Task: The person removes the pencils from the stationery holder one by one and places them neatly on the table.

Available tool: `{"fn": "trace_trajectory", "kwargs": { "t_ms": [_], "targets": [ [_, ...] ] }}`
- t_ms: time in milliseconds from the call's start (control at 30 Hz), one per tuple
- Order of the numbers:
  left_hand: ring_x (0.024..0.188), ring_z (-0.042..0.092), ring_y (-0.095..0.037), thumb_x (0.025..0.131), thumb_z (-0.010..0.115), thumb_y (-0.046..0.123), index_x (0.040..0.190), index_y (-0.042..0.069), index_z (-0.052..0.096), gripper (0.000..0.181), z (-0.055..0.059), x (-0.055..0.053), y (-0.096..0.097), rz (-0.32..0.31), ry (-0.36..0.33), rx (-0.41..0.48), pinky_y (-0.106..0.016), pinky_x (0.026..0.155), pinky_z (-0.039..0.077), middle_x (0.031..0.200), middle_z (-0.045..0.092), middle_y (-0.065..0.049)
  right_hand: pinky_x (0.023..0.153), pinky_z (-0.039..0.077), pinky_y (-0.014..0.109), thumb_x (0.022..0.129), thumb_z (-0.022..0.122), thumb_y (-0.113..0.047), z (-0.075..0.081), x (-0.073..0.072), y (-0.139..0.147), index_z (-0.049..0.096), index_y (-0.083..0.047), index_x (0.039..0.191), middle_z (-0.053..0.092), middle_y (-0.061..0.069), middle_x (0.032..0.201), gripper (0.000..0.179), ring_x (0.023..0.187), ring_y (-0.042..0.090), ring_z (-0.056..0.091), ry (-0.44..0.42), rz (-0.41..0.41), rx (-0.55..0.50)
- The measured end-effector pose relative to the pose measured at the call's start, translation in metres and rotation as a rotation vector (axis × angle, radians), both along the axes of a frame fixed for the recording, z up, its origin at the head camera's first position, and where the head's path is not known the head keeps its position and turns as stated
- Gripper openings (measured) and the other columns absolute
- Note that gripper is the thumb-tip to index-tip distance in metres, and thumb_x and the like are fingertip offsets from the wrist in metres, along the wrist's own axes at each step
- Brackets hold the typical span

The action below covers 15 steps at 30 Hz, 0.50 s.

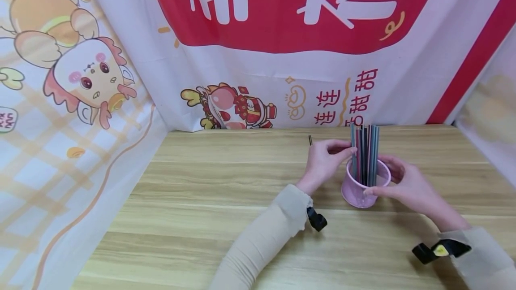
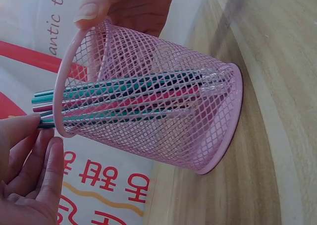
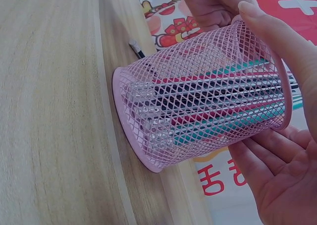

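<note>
A pink mesh pen holder stands upright on the wooden table, holding several slim green, red and black pens. Clear caps on the pens point down at its bottom in the right wrist view. At the holder's left side, my left hand pinches the upper end of a green pen between thumb and fingers, just above the rim. From the right, my right hand grips the holder's rim, thumb on the near side and fingers round the far side.
Behind the left hand lies a dark pen on the table, mostly hidden in the head view. A printed cloth hangs along the table's back edge, and another patterned cloth covers the left side.
</note>
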<state>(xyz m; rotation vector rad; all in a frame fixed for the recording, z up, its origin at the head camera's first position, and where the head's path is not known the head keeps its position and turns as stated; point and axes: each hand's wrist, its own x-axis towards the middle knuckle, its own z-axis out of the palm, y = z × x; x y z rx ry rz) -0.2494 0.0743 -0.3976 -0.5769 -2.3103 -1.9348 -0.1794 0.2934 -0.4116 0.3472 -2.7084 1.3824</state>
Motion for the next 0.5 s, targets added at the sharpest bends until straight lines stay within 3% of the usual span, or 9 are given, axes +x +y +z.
{"fn": "trace_trajectory", "kwargs": {
  "t_ms": [133,300,500],
  "targets": [
    [0.08,0.067,0.0,0.09,0.081,0.024,0.103,0.013,0.079,0.018,0.002,-0.001,0.0,0.004,0.024,0.017,-0.018,0.073,0.057,0.09,0.073,0.013,0.085,0.04,0.002,0.079,0.091,-0.024,0.002,0.001,0.0,0.046,0.004,0.146,0.055,0.028,0.138,0.086,0.122,0.043,0.055,-0.028,-0.009,0.011],
    [0.08,0.067,-0.001,0.09,0.081,0.024,0.104,0.012,0.079,0.018,0.007,-0.001,-0.003,0.011,0.018,0.041,-0.019,0.072,0.058,0.09,0.073,0.013,0.085,0.039,0.002,0.079,0.091,-0.029,0.003,0.002,0.0,0.045,0.003,0.146,0.055,0.027,0.139,0.087,0.123,0.044,0.055,-0.042,-0.013,0.018],
    [0.08,0.069,-0.004,0.089,0.081,0.022,0.104,0.012,0.078,0.019,0.02,-0.002,-0.011,0.028,0.006,0.107,-0.022,0.073,0.059,0.09,0.073,0.012,0.085,0.039,0.002,0.079,0.091,-0.031,0.005,0.002,-0.001,0.045,0.002,0.147,0.054,0.027,0.139,0.088,0.123,0.044,0.055,-0.049,-0.011,0.027]
  ]
}}
